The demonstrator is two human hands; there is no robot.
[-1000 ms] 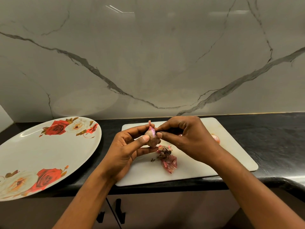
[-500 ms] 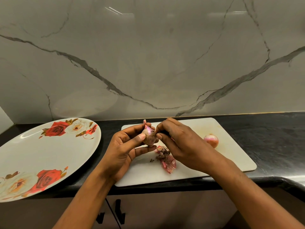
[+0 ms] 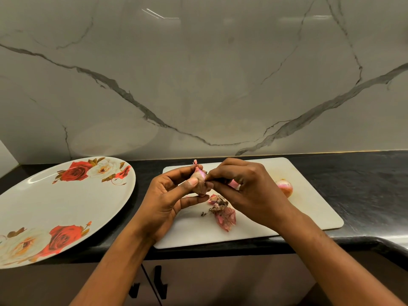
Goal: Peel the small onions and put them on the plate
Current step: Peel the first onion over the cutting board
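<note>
Small onion (image 3: 199, 184) pinched in left hand (image 3: 167, 197) above cutting board's (image 3: 309, 208) far-left corner, right hand (image 3: 249, 191) fingertips nipping its skin — second onion (image 3: 284, 187) just behind.

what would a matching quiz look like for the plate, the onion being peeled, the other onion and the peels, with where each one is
Things:
1. plate
2. held onion
3. loose onion
4. peels

Places:
a. on the board, right of the right hand
b. on the counter, left of the board
c. gripped by the left hand, pinched by the right hand
d. on the board, just below both hands in the view

Pairs: 1-b, 2-c, 3-a, 4-d
</note>
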